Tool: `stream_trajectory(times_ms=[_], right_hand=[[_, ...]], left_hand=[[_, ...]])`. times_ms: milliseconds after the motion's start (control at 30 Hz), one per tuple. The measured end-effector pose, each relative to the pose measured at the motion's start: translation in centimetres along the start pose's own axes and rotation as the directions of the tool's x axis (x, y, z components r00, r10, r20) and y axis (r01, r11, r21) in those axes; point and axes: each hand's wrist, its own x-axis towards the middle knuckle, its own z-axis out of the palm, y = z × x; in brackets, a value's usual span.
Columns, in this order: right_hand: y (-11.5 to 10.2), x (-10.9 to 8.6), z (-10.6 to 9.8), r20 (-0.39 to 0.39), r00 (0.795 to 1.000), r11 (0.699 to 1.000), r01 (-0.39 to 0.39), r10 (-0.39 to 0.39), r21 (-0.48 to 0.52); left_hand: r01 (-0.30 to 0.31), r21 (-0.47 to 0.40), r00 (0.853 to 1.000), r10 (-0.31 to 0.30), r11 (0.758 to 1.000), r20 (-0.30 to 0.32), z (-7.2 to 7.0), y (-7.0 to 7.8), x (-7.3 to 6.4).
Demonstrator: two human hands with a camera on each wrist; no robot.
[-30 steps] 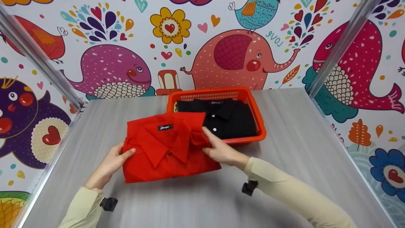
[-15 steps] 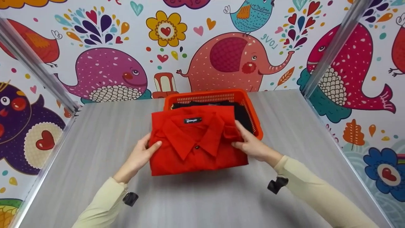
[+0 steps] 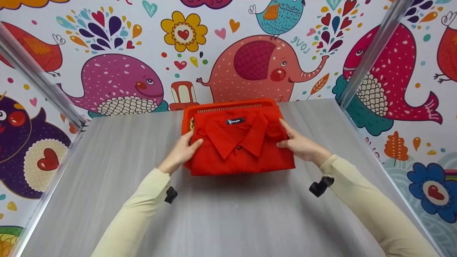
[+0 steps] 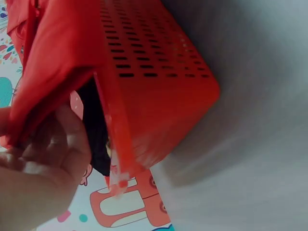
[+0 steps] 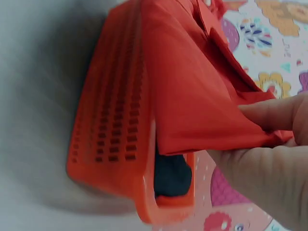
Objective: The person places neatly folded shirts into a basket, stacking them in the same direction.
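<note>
A folded red shirt [image 3: 242,157], collar facing up with a black label at the neck, is held level over an orange-red plastic basket [image 3: 186,123]. My left hand [image 3: 182,150] grips its left side, thumb on top and fingers underneath. On the opposite side my right hand [image 3: 301,144] pinches the other edge the same way. Dark cloth [image 5: 171,175] shows inside the basket below the shirt in the right wrist view. Black fabric [image 4: 96,127] also shows past the rim in the left wrist view. Most of the basket's inside is hidden by the shirt.
The basket stands on a grey wood-grain table [image 3: 228,214], close to the back wall [image 3: 125,28] with its cartoon animal print. Metal corner posts [image 3: 375,53] rise at the back left and back right.
Both hands have carried the red shirt right and away from me, from in front of the basket to above it. The black shirt seen in the basket earlier is now covered in the head view.
</note>
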Motion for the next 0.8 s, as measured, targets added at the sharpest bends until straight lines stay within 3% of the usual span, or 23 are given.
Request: stream_trajectory(times_ms=[167, 367, 633, 800], right_hand=[[-0.7, 1.2, -1.6, 0.024, 1.000, 1.000, -0.020, 0.019, 0.021], [-1.3, 2.9, -2.3, 0.008, 1.000, 0.999, -0.019, 0.019, 0.037], [-1.5, 5.1, -1.8, -0.023, 0.999, 0.999, -0.021, 0.022, 0.041], [-1.0, 5.8, -2.0, -0.042, 0.999, 1.000, -0.002, 0.004, 0.031]], left_hand=[[-0.020, 0.112, 1.000, 0.021, 0.994, -0.003, 0.2, 0.6, 1.5], [-0.003, 0.140, 1.000, 0.008, 0.990, -0.030, 0.0, 1.0, 2.9], [-0.026, 0.135, 0.990, 0.044, 0.991, -0.136, -0.3, 0.8, 4.0], [0.020, 0.157, 0.988, 0.005, 0.987, -0.154, 0.0, 0.8, 4.4]])
